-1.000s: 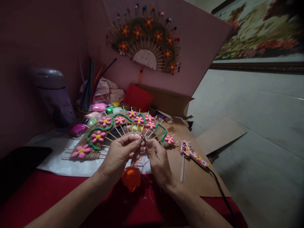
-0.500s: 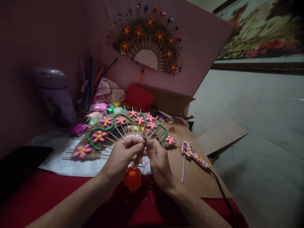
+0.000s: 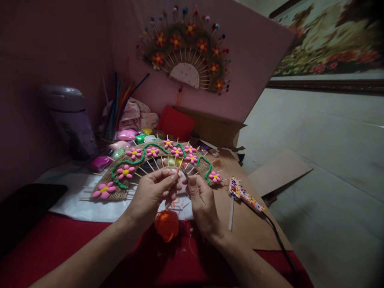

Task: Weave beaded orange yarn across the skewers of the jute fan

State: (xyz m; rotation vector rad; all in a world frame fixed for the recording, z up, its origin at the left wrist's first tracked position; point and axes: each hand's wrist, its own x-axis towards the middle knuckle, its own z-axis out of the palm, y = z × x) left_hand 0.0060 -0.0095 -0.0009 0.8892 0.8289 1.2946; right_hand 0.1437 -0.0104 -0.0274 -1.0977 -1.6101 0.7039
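Observation:
My left hand pinches a short end of orange yarn between thumb and forefinger. Close beside it, my right hand is closed on a slim, dark, pointed metal tool, perhaps small scissors; its rear part is hidden in the palm. Just below the hands, an orange yarn ball rests on the red cloth. Behind them lies a fan-shaped craft piece of wrapped twine and thin sticks, with pink flowers and a wavy green strip. The hands cover part of its lower middle.
A flower-patterned glue gun lies on the cardboard at the right, its cord running off the front. A purple bottle, pipe cleaners and bagged clay stand behind left. A similar finished-looking fan hangs above.
My hands have parted slightly, the left shifting left. The orange yarn end now shows at the left fingertips, and the metal tool sits a little apart from them.

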